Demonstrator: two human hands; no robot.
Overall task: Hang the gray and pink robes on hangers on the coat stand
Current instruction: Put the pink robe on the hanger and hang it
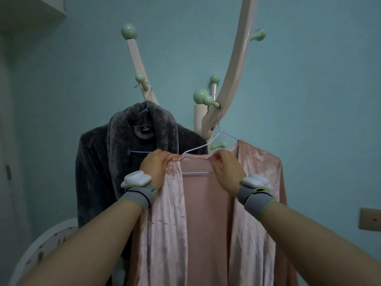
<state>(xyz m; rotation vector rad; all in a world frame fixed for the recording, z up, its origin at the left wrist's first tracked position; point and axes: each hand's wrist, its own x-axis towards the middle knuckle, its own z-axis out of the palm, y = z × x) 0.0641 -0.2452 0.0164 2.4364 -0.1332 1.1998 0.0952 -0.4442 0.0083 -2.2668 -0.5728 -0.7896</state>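
The pink robe [206,213] hangs from its tilted hanger [208,144] on the coat stand [237,69]; the left hand [155,167] grips the bunched, uncovered lower shoulder, the right hand [225,169] pinches the collar

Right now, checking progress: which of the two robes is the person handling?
The pink robe, on the right. The left hand and right hand pinch its neckline on the hanger; the gray robe hangs untouched.
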